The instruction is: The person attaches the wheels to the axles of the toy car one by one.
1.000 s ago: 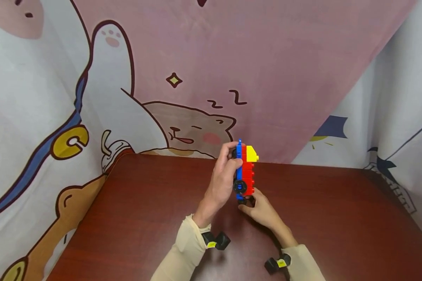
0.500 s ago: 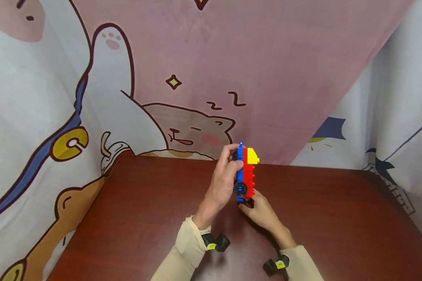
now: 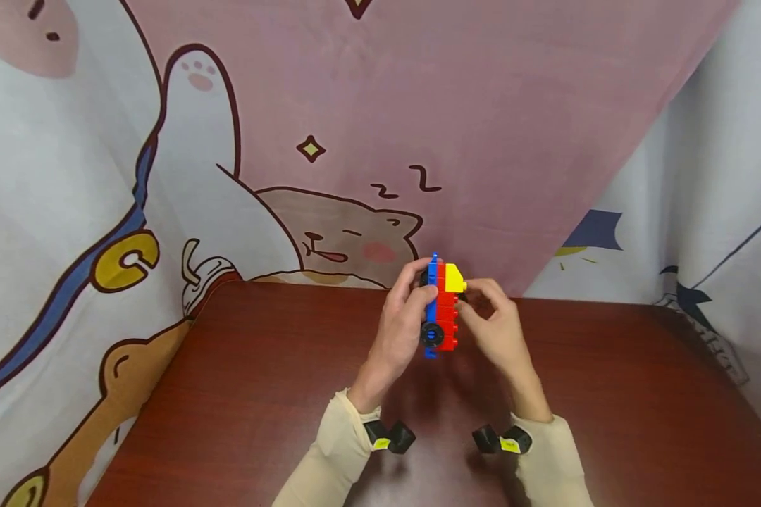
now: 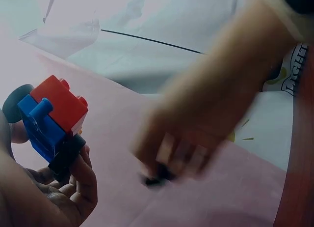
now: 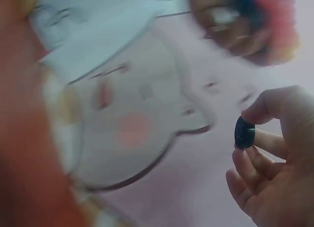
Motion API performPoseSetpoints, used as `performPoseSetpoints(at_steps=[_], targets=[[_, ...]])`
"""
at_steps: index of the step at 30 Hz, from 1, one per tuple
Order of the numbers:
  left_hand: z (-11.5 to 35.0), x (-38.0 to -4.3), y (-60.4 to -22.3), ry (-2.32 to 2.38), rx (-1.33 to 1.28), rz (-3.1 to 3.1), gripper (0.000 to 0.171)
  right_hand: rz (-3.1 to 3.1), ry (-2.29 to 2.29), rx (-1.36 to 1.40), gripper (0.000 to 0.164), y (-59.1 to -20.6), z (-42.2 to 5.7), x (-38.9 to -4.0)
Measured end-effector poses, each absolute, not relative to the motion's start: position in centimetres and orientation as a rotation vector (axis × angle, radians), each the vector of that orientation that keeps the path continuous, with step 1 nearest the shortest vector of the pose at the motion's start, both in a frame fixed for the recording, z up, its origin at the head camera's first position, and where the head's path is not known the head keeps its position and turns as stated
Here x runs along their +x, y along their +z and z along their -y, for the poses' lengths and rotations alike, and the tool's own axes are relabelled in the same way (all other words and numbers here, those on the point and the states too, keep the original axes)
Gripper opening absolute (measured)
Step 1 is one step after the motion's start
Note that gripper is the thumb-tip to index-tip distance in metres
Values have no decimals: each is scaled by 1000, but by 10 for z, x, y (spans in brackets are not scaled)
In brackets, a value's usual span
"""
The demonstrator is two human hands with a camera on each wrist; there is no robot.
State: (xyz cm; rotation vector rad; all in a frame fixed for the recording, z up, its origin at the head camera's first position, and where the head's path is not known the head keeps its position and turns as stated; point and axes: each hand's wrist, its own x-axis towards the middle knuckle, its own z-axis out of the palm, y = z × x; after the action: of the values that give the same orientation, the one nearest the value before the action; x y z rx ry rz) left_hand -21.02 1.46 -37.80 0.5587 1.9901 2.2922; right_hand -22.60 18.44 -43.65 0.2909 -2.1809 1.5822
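Observation:
My left hand (image 3: 398, 320) grips a toy block vehicle (image 3: 447, 310) above the table, fingers and thumb on its blue base. Red bricks run along the base, and a yellow brick (image 3: 453, 279) sits at the far end. One black wheel (image 3: 432, 334) shows on the near side; in the left wrist view a blue peg (image 4: 41, 108) sticks out bare at the base's end. Between thumb and fingers my right hand (image 3: 501, 331) pinches a loose black wheel (image 5: 244, 132). That hand is to the right of the vehicle, its fingertips close to the yellow brick.
A dark red-brown table (image 3: 279, 352) lies under both hands. Behind it hangs a pink and white cloth (image 3: 482, 141) with cartoon animals, also running along the sides. Both wrists carry small black cameras, one of them the left wrist camera (image 3: 390, 435).
My right hand has left the vehicle's near end with a black wheel and moved away from me, to beside the yellow brick. The left hand and the vehicle have hardly moved.

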Motion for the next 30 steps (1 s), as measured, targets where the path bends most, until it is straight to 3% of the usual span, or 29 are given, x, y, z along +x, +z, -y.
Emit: performPoseSetpoints(at_steps=[12,21,30], targets=[[-30,-204,-383,2249,504,-1943,46,1927,1427,464,33,-370,-185,-182],[-37,-200,-383,2321,530,-1680,47,1977,1306,606,45,-360,-170,-172],[-38,-198,-384,2338,653,-1715,52,1974,1238,640,46,-363,-165,-172]])
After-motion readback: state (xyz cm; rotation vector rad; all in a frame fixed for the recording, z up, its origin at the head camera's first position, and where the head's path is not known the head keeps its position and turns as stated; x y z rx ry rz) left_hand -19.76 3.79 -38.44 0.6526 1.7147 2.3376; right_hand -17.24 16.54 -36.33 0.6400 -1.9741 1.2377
